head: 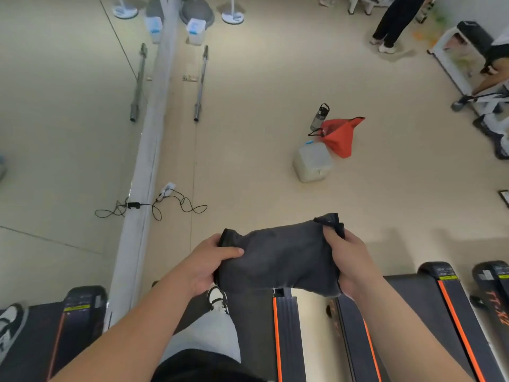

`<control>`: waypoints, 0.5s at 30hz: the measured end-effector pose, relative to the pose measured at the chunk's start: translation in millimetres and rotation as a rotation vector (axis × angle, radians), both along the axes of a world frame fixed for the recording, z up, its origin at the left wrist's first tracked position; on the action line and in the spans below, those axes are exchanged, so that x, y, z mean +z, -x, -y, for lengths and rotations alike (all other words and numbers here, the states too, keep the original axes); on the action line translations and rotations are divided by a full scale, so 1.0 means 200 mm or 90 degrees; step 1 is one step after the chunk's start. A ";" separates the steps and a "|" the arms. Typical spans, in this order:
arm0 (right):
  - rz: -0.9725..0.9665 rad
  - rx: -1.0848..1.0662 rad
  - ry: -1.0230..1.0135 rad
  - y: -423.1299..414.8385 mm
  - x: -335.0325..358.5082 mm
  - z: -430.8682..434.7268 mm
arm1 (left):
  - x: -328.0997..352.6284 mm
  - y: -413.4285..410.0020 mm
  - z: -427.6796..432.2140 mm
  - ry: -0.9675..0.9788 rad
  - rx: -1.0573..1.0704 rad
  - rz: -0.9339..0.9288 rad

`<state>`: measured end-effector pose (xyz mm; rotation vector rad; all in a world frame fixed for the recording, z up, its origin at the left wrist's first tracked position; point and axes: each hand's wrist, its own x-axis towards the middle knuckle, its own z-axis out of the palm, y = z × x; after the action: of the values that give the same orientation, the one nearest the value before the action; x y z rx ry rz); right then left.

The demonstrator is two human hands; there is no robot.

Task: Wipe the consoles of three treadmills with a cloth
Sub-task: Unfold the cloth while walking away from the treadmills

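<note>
Hands hold a dark grey folded fabric cloth (pixel 278 257) in the air above black treadmill decks with orange stripes (pixel 285 334): left hand (pixel 212 261) grips its left end with curled fingers, right hand (pixel 348 260) clamps its right end. Beyond, on the beige floor (pixel 261 92), lie a red bag (pixel 340 136) and a translucent plastic jug (pixel 311 162).

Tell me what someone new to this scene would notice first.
The dark cloth, gripped at its ends by the left hand and right hand, fills the lower middle. Out on the floor to the right, a red bag lies beside a bottle and a pale jug. Along the bottom edge run treadmills with orange stripes.
</note>
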<state>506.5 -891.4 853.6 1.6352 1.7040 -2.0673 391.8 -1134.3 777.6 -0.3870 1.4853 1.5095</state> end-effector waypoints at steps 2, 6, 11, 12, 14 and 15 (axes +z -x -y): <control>0.003 0.021 -0.028 0.20 -0.01 -0.04 | -0.03 0.23 -0.04 0.013 -0.049 -0.010; -0.007 0.013 -0.035 0.53 -0.03 -0.13 | -0.04 0.59 -0.19 0.039 -0.123 -0.018; -0.014 -0.003 -0.026 0.80 -0.09 -0.29 | -0.06 0.92 -0.33 0.002 -0.051 0.032; -0.009 -0.008 -0.031 0.87 -0.12 -0.35 | -0.07 1.00 -0.38 -0.001 -0.043 0.018; -0.010 -0.020 -0.037 1.01 -0.21 -0.47 | -0.11 1.14 -0.49 0.007 -0.031 -0.023; -0.013 -0.024 -0.036 1.07 -0.26 -0.53 | -0.14 1.21 -0.55 0.015 -0.022 -0.044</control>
<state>291.8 -785.3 801.3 1.6805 1.7672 -2.0774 149.2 -1024.0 749.1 -0.3247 1.5562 1.4929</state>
